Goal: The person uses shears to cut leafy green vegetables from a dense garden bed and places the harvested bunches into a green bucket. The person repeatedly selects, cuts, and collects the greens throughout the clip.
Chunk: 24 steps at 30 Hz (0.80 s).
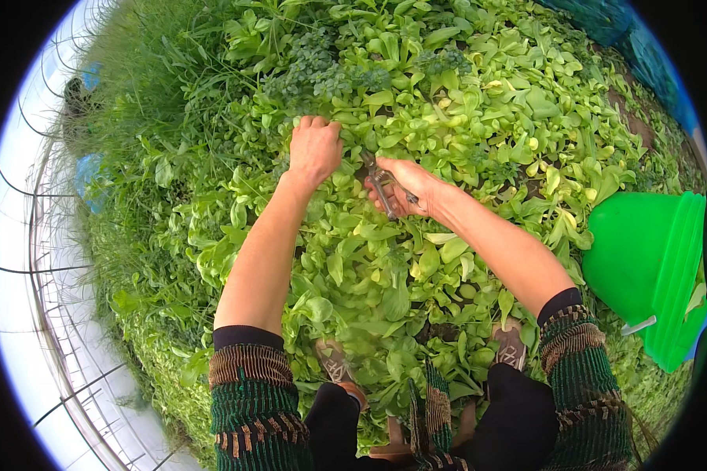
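Note:
My right hand [403,187] holds a pair of metal pruning shears [380,183], their tip pointing up and left into the leaves. Just left of the shears' tip, my left hand [316,148] reaches among the plants with its fingers curled down. Leaves hide the fingertips, so whether they grip a plant cannot be told. Light green leafy plants [353,235] spread all around both hands, some with yellowed leaves. Darker, bluish-green weeds [312,65] grow just beyond my left hand.
A bright green plastic bucket [636,253] lies tipped at the right. My shoes [509,347] stand among the plants. Tall grass [153,65] grows at the upper left. Blue sheeting [654,53] borders the upper right, and the arched frame [34,235] of a greenhouse curves along the left.

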Each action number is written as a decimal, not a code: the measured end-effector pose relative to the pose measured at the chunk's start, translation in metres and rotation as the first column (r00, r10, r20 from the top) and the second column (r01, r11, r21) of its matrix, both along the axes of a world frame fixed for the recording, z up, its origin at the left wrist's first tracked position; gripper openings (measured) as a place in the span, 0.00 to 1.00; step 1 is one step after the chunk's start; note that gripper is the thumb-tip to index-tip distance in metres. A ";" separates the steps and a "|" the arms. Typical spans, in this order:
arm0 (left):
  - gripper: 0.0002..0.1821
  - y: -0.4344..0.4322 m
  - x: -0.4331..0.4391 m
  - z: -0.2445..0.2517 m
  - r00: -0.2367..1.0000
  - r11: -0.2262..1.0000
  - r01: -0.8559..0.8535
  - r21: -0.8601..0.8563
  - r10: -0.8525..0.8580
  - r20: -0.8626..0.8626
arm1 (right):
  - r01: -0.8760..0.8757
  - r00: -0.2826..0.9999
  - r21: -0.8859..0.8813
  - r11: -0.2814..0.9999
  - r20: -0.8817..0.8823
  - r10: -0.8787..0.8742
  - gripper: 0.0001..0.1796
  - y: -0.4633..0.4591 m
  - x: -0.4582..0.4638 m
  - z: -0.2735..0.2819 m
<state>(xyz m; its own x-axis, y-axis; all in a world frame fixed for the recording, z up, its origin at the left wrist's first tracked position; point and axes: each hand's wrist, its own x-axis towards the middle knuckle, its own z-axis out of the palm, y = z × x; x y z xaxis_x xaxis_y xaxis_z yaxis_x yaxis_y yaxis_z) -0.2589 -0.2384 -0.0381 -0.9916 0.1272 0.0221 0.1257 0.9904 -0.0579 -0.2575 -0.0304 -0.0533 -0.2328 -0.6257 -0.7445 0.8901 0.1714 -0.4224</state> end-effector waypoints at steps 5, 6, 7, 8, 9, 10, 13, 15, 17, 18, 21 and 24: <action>0.16 -0.006 -0.006 -0.004 0.997 0.999 0.002 -0.049 0.002 0.074 | 0.029 0.998 -0.022 0.999 0.064 -0.028 0.28 -0.014 -0.004 -0.018; 0.16 -0.007 -0.008 -0.005 0.997 0.998 0.013 -0.055 -0.009 0.079 | 0.028 0.997 -0.014 1.000 0.068 -0.027 0.28 -0.018 -0.005 -0.020; 0.16 -0.007 -0.009 -0.007 0.996 0.998 -0.007 -0.058 0.012 0.085 | 0.043 0.997 -0.032 0.999 0.058 -0.041 0.27 -0.020 -0.007 -0.021; 0.16 -0.008 -0.010 -0.009 0.996 0.998 -0.020 -0.052 0.024 0.088 | 0.056 0.997 -0.041 0.998 0.050 -0.054 0.26 -0.021 -0.007 -0.022; 0.16 -0.009 -0.010 -0.011 0.997 0.999 -0.016 -0.043 0.018 0.069 | 0.071 0.997 -0.050 0.996 0.041 -0.069 0.25 -0.022 -0.008 -0.022; 0.14 -0.010 -0.010 -0.013 0.999 0.999 -0.032 0.040 0.030 0.037 | 0.048 0.999 -0.020 0.999 0.008 -0.048 0.25 -0.020 -0.008 -0.021; 0.08 -0.016 -0.005 -0.006 0.986 0.920 -0.040 0.391 0.100 -0.135 | 0.082 0.997 -0.009 0.997 0.011 -0.082 0.26 -0.003 0.000 -0.017; 0.05 -0.017 0.002 0.009 0.950 0.711 -0.072 0.700 0.264 -0.169 | 0.060 0.998 -0.023 0.998 0.007 -0.060 0.26 0.018 0.009 -0.015; 0.04 -0.021 0.015 0.034 0.912 0.209 -0.060 0.976 0.408 -0.031 | 0.031 0.999 -0.039 0.999 0.012 -0.031 0.27 0.034 0.019 -0.013; 0.06 -0.025 0.024 0.050 0.914 0.107 -0.041 0.993 0.405 -0.006 | 0.018 0.999 -0.053 0.998 0.044 -0.015 0.28 0.040 0.024 -0.013; 0.09 -0.015 0.055 0.076 0.922 0.037 -0.155 0.987 0.364 0.131 | -0.046 0.997 -0.096 0.994 0.058 0.052 0.29 0.045 0.035 -0.016; 0.09 0.005 0.072 0.069 0.942 0.494 -0.306 0.814 0.278 0.186 | -0.088 0.990 -0.096 0.991 0.098 0.098 0.29 0.033 0.034 -0.025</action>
<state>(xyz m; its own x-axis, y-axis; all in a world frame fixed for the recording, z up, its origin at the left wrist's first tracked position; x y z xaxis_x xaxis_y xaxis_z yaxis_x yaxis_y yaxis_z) -0.1870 -0.2330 0.0307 -0.9706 -0.2308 -0.0686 -0.1924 0.5721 0.7973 -0.2235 0.0021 -0.0778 -0.0962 -0.7076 -0.7001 0.9112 0.2205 -0.3481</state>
